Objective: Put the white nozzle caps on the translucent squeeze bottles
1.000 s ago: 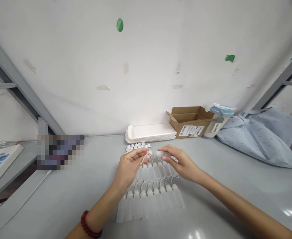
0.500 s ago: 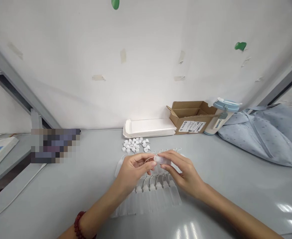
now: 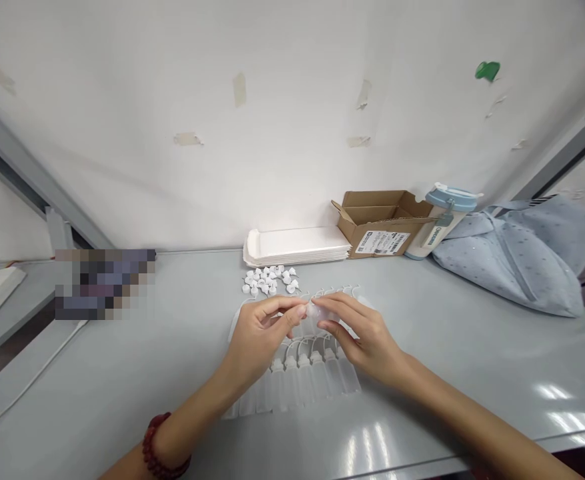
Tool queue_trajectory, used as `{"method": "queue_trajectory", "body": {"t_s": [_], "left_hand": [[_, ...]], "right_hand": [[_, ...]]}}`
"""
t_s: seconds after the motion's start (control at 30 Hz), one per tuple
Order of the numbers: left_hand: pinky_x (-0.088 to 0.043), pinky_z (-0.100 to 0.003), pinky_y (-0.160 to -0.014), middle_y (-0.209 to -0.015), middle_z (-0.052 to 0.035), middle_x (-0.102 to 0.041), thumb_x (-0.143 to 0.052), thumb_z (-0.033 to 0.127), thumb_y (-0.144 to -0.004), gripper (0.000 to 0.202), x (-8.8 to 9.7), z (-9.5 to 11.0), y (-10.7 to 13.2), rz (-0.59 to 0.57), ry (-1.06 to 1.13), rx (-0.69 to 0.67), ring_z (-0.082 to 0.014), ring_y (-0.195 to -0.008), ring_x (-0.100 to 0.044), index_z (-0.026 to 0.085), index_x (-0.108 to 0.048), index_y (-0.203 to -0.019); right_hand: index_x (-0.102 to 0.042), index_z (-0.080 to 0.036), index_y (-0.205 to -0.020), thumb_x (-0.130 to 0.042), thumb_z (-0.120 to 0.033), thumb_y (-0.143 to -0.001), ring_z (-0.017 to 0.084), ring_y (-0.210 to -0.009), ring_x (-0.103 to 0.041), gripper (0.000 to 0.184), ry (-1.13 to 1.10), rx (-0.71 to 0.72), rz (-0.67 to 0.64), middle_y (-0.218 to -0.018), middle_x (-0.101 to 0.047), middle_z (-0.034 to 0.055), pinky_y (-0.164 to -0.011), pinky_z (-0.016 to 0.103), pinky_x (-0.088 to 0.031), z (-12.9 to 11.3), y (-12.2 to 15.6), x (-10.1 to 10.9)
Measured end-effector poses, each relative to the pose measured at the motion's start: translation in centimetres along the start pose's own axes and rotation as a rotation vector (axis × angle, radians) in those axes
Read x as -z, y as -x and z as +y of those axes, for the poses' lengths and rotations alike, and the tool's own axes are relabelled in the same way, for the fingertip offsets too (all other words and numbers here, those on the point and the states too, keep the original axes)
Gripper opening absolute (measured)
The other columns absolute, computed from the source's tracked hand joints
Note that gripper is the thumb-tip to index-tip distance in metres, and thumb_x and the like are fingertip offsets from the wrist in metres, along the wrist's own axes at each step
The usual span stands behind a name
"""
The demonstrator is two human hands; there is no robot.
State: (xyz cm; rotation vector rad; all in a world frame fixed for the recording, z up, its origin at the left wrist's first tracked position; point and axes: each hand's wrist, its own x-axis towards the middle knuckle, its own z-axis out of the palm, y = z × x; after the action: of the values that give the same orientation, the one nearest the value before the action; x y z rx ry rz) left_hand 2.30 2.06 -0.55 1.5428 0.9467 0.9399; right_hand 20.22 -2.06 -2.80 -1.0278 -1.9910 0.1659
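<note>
My left hand (image 3: 262, 333) and my right hand (image 3: 360, 333) meet above the grey table (image 3: 137, 373). Between their fingertips is one small translucent plastic bottle (image 3: 317, 311); the right hand's fingers wrap its body, and the left hand pinches at its tip, where a small white cap seems to sit. Under the hands, two rows of several like bottles (image 3: 302, 373) lie side by side on the table. A loose heap of small white caps (image 3: 268, 280) lies just beyond the hands.
A stack of white trays (image 3: 297, 245) stands against the wall, with an open cardboard box (image 3: 380, 223) and a blue-lidded cup (image 3: 442, 220) to its right. A pale blue bag (image 3: 512, 260) lies at the far right. A white cable (image 3: 27, 383) runs along the left.
The hands have come together, the left fingertips now touching the bottle's tip. The view has tilted down, so the wall marks sit higher.
</note>
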Motion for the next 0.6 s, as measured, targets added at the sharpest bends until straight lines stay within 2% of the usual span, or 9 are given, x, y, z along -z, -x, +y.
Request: {"method": "queue_trajectory", "body": {"t_s": [0.1, 0.3, 0.47, 0.6], "left_hand": [[-0.049, -0.022, -0.055, -0.072, -0.0012, -0.067, -0.064, 0.031, -0.077, 0.014, -0.08, 0.02, 0.06, -0.004, -0.034, -0.015, -0.0135, -0.061, -0.058, 0.021, -0.073, -0.079], [-0.049, -0.023, -0.061, -0.079, -0.0028, -0.065, -0.063, 0.030, -0.076, 0.014, -0.30, -0.19, 0.17, -0.065, -0.033, -0.019, -0.0169, -0.075, -0.059, 0.020, -0.070, -0.083], [-0.046, -0.023, -0.057, -0.071, -0.0014, -0.062, -0.065, 0.034, -0.075, 0.017, -0.12, -0.49, -0.02, -0.146, 0.026, 0.069, -0.0145, -0.064, -0.054, 0.020, -0.070, -0.083], [-0.044, -0.023, -0.055, -0.064, 0.0000, -0.060, -0.063, 0.036, -0.077, 0.018, -0.15, -0.19, 0.11, -0.192, 0.026, 0.087, -0.0132, -0.059, -0.052, 0.020, -0.071, -0.081]], "right_hand": [[-0.050, -0.021, -0.119, -0.045, -0.011, -0.089, 0.019, -0.084, -0.060, 0.031, -0.009, -0.002, -0.006, -0.097, -0.060, 0.0095, -0.068, 0.031, -0.053, -0.12, 0.14, -0.16], [-0.050, -0.022, -0.120, -0.040, -0.012, -0.091, 0.019, -0.082, -0.060, 0.032, -0.003, -0.004, -0.029, -0.095, -0.061, 0.0094, -0.066, 0.031, -0.053, -0.44, 0.22, -0.30], [-0.048, -0.024, -0.124, -0.043, -0.010, -0.090, 0.018, -0.080, -0.060, 0.038, -0.053, -0.025, -0.016, -0.094, -0.062, 0.0076, -0.067, 0.031, -0.053, -0.74, 0.39, -0.50], [-0.043, -0.025, -0.130, -0.039, -0.007, -0.090, 0.017, -0.083, -0.061, 0.045, -0.093, 0.019, -0.026, -0.098, -0.062, 0.0084, -0.065, 0.029, -0.054, -0.97, 0.46, -0.68]]}}
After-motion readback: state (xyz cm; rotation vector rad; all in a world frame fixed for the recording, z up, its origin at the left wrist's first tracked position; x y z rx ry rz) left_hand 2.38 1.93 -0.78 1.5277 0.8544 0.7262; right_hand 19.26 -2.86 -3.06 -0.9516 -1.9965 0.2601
